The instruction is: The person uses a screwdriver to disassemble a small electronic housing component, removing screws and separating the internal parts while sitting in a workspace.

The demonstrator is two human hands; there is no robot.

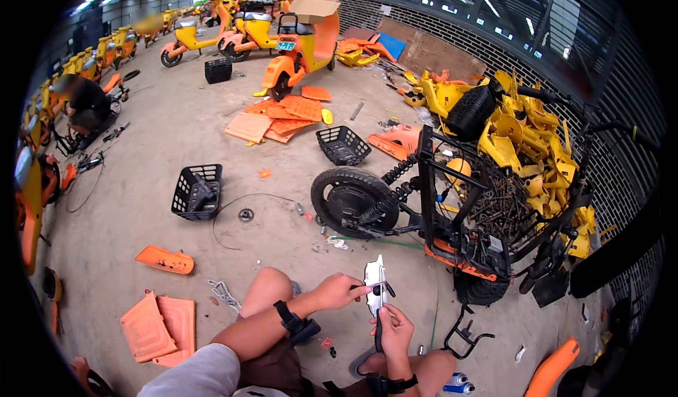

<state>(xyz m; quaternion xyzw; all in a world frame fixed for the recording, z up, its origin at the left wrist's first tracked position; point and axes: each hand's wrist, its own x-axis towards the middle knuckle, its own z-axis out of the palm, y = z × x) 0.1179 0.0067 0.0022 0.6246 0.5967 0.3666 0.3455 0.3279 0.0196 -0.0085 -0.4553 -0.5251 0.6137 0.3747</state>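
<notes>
A concrete floor point(134, 199) spreads before a brick wall point(359, 10) in a workshop. Near right stands a stripped black scooter frame point(426, 178), with yellow panels point(522, 143) heaped behind it. An orange-and-yellow scooter point(305, 47) stands farther off; a co-worker point(92, 100) crouches far left. Two black baskets point(194, 213) sit mid-floor, and orange panels point(157, 330) lie near left. Near centre, the left hand point(337, 292), fingers pinched together, grips the left edge of a white-and-black part point(373, 273), while the right hand point(397, 332) closes around its lower end, the hands close but apart.
</notes>
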